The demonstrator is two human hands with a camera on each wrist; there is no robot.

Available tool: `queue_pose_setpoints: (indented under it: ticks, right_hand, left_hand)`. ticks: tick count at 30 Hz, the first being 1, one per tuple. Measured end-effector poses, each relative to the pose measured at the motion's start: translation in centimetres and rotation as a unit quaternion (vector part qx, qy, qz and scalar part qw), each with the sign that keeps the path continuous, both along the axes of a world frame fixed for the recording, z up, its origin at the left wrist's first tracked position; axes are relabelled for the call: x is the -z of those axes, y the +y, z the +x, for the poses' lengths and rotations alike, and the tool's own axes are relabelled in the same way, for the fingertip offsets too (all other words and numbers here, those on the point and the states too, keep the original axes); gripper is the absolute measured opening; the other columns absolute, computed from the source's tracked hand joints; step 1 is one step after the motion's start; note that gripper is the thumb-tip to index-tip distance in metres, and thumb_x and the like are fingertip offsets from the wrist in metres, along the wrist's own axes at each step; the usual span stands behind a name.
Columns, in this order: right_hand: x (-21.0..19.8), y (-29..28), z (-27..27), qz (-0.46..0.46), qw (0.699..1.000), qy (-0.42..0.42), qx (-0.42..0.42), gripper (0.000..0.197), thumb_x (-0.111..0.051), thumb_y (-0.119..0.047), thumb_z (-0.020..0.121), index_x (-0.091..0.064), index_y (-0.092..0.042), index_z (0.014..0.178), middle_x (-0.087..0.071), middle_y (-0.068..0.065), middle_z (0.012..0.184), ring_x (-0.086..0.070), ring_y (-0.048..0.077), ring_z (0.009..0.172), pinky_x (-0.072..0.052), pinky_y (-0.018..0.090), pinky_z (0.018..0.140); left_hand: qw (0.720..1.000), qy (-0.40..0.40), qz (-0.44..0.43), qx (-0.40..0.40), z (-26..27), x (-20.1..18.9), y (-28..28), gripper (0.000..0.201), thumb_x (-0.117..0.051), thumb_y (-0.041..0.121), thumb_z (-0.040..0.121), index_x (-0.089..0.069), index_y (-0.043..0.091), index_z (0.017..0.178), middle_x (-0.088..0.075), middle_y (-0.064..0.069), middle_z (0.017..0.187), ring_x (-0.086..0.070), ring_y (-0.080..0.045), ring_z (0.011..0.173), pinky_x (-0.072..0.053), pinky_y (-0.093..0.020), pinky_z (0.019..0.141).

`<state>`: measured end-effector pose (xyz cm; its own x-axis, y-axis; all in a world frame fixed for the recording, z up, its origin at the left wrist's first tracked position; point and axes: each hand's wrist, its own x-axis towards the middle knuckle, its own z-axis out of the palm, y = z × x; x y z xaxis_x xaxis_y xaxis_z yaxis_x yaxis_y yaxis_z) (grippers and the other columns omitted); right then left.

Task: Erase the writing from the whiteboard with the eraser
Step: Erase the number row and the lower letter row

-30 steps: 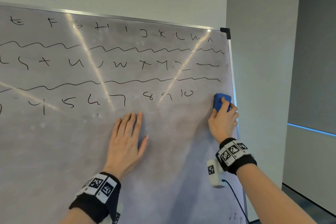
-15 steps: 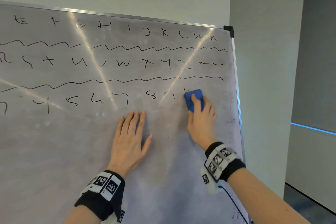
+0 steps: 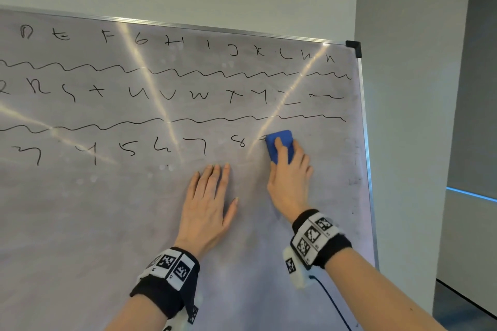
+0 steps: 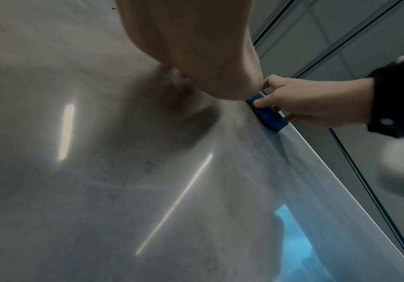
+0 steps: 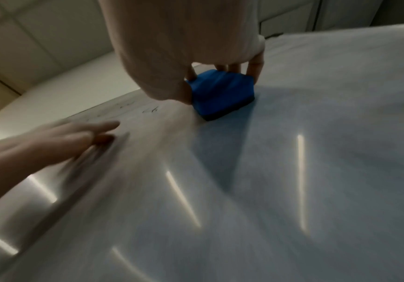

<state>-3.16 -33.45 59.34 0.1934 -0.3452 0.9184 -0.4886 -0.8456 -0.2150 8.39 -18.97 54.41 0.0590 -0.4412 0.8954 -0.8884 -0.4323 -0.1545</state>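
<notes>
The whiteboard carries rows of black letters, two wavy lines and a bottom row of numbers ending at an 8. My right hand grips the blue eraser and holds it against the board just right of the 8, over the spot where the 9 stood. The eraser shows a dark felt underside on the board in the right wrist view, and the eraser appears side-on in the left wrist view. My left hand lies flat on the board below the 7, fingers straight.
The board's right metal frame with a black corner cap sits close to the eraser. Beyond the frame is a grey wall with a blue light strip. The board below the numbers bears only faint smudges.
My right hand has slid the eraser left along the bottom row from near the right frame. The 10 and most of the 9 are gone. The left hand stayed flat in place.
</notes>
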Motion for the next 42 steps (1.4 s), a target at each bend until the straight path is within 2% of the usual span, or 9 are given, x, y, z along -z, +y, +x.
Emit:
queue_pose_setpoints:
  ticks: [4,9,15,20,26,32,35,39,42]
  right_hand:
    - [3.2,-0.9,-1.9,-0.035,0.998,0.049,-0.005,0.068,-0.069,-0.008,0.076,-0.038,-0.015,0.137,-0.043,0.028,0.135,-0.051,0.041,0.096,-0.044,0.047,0.075]
    - [-0.9,-3.3,-2.3,0.095,0.993,-0.046,0.046,0.052,-0.051,-0.014,0.091,-0.036,-0.014,0.141,-0.030,0.024,0.143,-0.037,0.041,0.118,-0.033,0.049,0.090]
    - [1.1,-1.1,-1.3,-0.003,1.000,0.027,0.015,0.059,-0.064,-0.011,0.081,-0.040,-0.016,0.135,-0.043,0.027,0.133,-0.049,0.041,0.096,-0.040,0.044,0.073]
    - [-1.5,-2.8,-2.0,0.092,0.993,-0.036,0.056,0.053,-0.052,-0.014,0.090,-0.036,-0.015,0.141,-0.030,0.024,0.143,-0.037,0.040,0.116,-0.032,0.047,0.087]
    - [1.6,-1.6,-1.9,-0.002,1.000,0.031,0.006,0.062,-0.064,-0.008,0.080,-0.039,-0.017,0.136,-0.042,0.029,0.134,-0.048,0.041,0.096,-0.040,0.046,0.075]
    - [-1.5,-2.8,-1.9,0.123,0.989,-0.065,0.049,0.054,-0.050,-0.016,0.092,-0.033,-0.017,0.143,-0.027,0.022,0.144,-0.033,0.040,0.120,-0.032,0.051,0.092]
    - [-1.9,1.0,0.9,0.050,0.998,-0.030,0.024,0.059,-0.059,-0.014,0.085,-0.038,-0.015,0.141,-0.035,0.026,0.141,-0.042,0.042,0.111,-0.037,0.048,0.084]
    - [2.5,2.7,1.1,-0.051,0.998,0.046,-0.011,0.071,-0.071,-0.008,0.073,-0.038,-0.016,0.135,-0.046,0.028,0.132,-0.053,0.041,0.095,-0.045,0.046,0.074]
    - [2.6,1.6,-0.4,-0.004,1.000,0.016,-0.001,0.063,-0.067,-0.008,0.079,-0.040,-0.015,0.136,-0.043,0.029,0.134,-0.050,0.044,0.099,-0.043,0.048,0.077]
  left_hand:
    - [1.000,0.004,0.016,-0.003,0.1,-0.2,0.2,0.067,-0.036,0.044,0.094,-0.035,0.004,0.148,-0.050,-0.016,0.139,-0.042,-0.032,0.131,-0.028,-0.048,0.111]
    - [1.000,0.008,0.021,-0.001,0.1,-0.2,0.2,0.067,-0.035,0.044,0.095,-0.033,0.005,0.148,-0.049,-0.015,0.140,-0.040,-0.031,0.132,-0.027,-0.047,0.112]
    - [1.000,0.005,0.023,0.003,0.2,-0.3,0.4,0.067,-0.036,0.044,0.094,-0.034,0.005,0.148,-0.050,-0.015,0.140,-0.041,-0.031,0.132,-0.029,-0.048,0.111]
    - [1.000,0.007,0.029,0.003,0.3,-0.3,0.4,0.067,-0.035,0.045,0.094,-0.033,0.005,0.149,-0.050,-0.015,0.139,-0.042,-0.031,0.132,-0.027,-0.047,0.111]
    - [0.999,0.010,0.031,0.008,0.2,-0.4,0.5,0.067,-0.035,0.045,0.094,-0.033,0.005,0.149,-0.049,-0.015,0.139,-0.042,-0.032,0.132,-0.028,-0.048,0.111]
    - [0.998,0.011,0.055,0.015,0.3,-0.4,1.1,0.067,-0.034,0.046,0.095,-0.031,0.008,0.150,-0.047,-0.015,0.142,-0.038,-0.031,0.135,-0.027,-0.047,0.112]
    - [0.998,0.018,0.057,0.021,0.1,-0.5,1.3,0.067,-0.033,0.046,0.096,-0.029,0.008,0.151,-0.046,-0.015,0.143,-0.038,-0.030,0.136,-0.024,-0.047,0.112]
    - [0.999,0.005,0.048,0.004,0.6,-0.3,3.1,0.066,-0.032,0.044,0.096,-0.030,0.008,0.150,-0.044,-0.016,0.144,-0.036,-0.033,0.137,-0.019,-0.052,0.114]
    - [1.000,0.011,0.010,-0.020,2.1,0.3,5.4,0.064,-0.034,0.041,0.095,-0.034,0.005,0.148,-0.041,-0.019,0.146,-0.029,-0.036,0.140,-0.019,-0.054,0.114]
